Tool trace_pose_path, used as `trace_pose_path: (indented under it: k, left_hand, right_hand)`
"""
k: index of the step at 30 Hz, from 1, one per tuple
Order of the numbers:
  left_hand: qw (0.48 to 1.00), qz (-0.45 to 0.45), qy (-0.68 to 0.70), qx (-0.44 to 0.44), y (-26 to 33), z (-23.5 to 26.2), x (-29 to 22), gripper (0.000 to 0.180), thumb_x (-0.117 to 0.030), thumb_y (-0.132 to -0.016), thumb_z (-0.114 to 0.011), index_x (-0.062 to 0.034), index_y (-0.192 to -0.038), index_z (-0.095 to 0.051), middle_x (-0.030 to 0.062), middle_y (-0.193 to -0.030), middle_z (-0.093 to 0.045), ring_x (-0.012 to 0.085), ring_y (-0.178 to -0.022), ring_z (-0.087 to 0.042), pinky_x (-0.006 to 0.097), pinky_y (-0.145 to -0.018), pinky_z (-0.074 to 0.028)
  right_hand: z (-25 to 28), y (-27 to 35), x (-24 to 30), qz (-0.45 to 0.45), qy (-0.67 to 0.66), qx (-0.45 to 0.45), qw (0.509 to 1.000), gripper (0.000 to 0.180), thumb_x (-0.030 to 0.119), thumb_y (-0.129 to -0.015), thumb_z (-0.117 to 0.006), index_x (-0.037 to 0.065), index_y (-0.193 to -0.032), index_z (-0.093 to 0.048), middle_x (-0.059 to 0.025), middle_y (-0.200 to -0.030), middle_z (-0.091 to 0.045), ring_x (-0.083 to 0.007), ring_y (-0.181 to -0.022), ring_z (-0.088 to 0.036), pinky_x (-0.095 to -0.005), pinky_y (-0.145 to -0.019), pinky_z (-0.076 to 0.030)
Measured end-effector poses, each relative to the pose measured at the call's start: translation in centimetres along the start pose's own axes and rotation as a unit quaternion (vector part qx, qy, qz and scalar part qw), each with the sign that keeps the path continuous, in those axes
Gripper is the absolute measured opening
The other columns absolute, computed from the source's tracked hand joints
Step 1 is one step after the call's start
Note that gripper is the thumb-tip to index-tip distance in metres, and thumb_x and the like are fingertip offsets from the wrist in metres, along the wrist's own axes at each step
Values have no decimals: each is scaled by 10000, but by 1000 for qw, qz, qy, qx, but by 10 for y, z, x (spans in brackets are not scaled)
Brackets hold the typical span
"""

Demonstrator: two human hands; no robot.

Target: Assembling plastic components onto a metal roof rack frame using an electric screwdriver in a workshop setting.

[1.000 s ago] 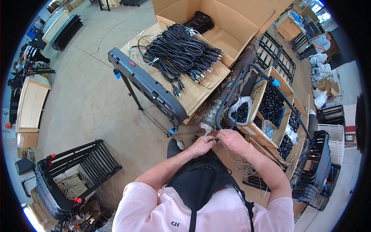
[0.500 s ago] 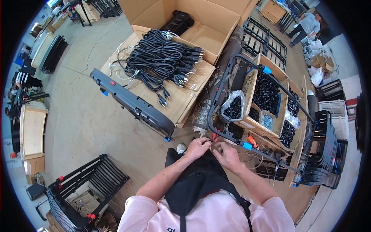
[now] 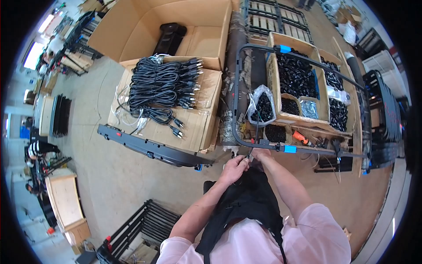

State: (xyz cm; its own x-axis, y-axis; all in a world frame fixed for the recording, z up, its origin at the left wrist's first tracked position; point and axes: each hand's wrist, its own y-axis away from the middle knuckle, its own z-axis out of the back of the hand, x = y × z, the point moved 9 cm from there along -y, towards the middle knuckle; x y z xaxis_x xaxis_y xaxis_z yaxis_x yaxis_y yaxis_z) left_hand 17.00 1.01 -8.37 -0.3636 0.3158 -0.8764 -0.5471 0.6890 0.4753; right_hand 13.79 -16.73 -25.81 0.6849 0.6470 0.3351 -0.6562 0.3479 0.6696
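My left hand (image 3: pixel 235 170) is closed, thumb against fingers, on a thin black cable (image 3: pixel 251 152). The cable runs up from the hand past the near bar of a black tubular frame (image 3: pixel 238 101) with blue clips. Close beside it, my right hand (image 3: pixel 261 153) is curled just under that bar. Its fingertips are hidden, so what they grip does not show. Beyond the hands stands a wooden parts box (image 3: pixel 303 116) holding many small black pieces. A clear plastic bag (image 3: pixel 271 115) of black parts leans at its left side.
Bundled black power cords (image 3: pixel 158 88) lie on a cardboard box (image 3: pixel 198 127) at the left. A long dark panel (image 3: pixel 151 147) runs along its near edge. An orange tool (image 3: pixel 301 137) lies below the parts box. Stacked black frames (image 3: pixel 140 224) stand at lower left.
My view has turned right, so the scene sits differently. My right hand has moved up to the frame's near bar, beside the left hand; before, it was lower and apart from it.
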Motion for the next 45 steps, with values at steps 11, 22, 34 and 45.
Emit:
trace_pose_path:
  k: [11, 22, 34, 45]
  left_hand:
    - [993, 33, 113, -3, 4, -9, 11, 303, -251, -1118, -528, 3, -1187, -678, 39, -908, -696, 128, -812, -662, 287, -766, -544]
    - [997, 22, -58, -52, -3, -8, 13, 300, -224, -1113, -521, 28, -1166, -675, 58, -948, -740, 141, -824, -677, 320, -779, -549]
    - [984, 118, 118, -67, -7, -9, 9, 409, -349, -1100, -545, 33, -1174, -671, 81, -988, -728, 177, -890, -696, 326, -830, -577]
    - [991, 78, 13, -108, -15, -9, 4, 412, -346, -1115, -487, 22, -1071, -668, 112, -954, -723, 209, -836, -710, 378, -794, -606]
  right_hand:
    - [45, 229, 30, 70, -178, -41, 981, 721, 183, -928, -584, -1, -1583, -345, -300, -1446, -548, -450, -1316, -558, -491, -1114, -462]
    - [74, 247, 52, 117, -78, -70, 988, 823, 66, -880, -554, -6, -1634, -230, -317, -1309, -539, -497, -1216, -568, -564, -1047, -481]
    - [101, 252, 53, 184, 60, -110, 975, 950, 233, -796, -706, 39, -1629, -295, -263, -1195, -557, -420, -1104, -579, -532, -922, -456]
    - [98, 266, 55, 138, -110, -82, 981, 973, 288, -768, -750, 101, -1619, -317, -303, -1186, -561, -478, -1083, -622, -586, -957, -515]
